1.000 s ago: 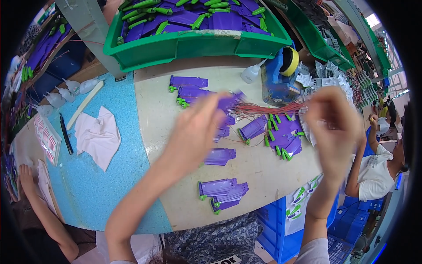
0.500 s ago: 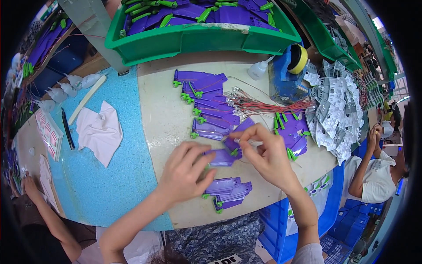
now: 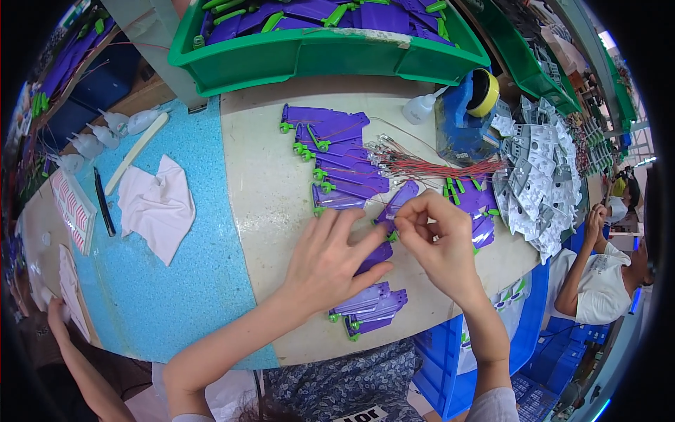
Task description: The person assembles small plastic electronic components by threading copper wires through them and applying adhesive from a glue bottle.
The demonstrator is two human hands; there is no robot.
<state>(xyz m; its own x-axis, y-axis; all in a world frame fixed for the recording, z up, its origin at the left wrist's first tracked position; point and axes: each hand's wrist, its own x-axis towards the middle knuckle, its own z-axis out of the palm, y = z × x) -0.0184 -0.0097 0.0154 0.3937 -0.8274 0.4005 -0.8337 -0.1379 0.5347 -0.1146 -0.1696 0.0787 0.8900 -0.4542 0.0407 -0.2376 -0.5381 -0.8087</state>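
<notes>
My left hand (image 3: 337, 260) lies palm down over a purple plastic part (image 3: 375, 257), its fingers apart and hiding much of the part. Close to its right, my right hand (image 3: 441, 239) is closed in a pinch; what sits between thumb and forefinger is too small to make out. Just beyond those fingertips lies another purple piece (image 3: 402, 199), with a bit of green below it. Purple parts (image 3: 337, 144) with green ends and thin wires form a staggered column farther up. Below my left hand rests a small stack of similar purple parts (image 3: 376, 309).
Red wires (image 3: 450, 167) lie bundled beside grey plastic parts (image 3: 534, 176). A green bin (image 3: 302, 63) of purple parts stands at the back, near a white squeeze bottle (image 3: 420, 107) and a tape dispenser (image 3: 457, 126). On the blue mat is a white cloth (image 3: 156, 207). Co-workers sit at both sides.
My left hand has moved right and slightly away from me, its fingers now more spread over the purple part. My right hand has shifted a little right, still pinching.
</notes>
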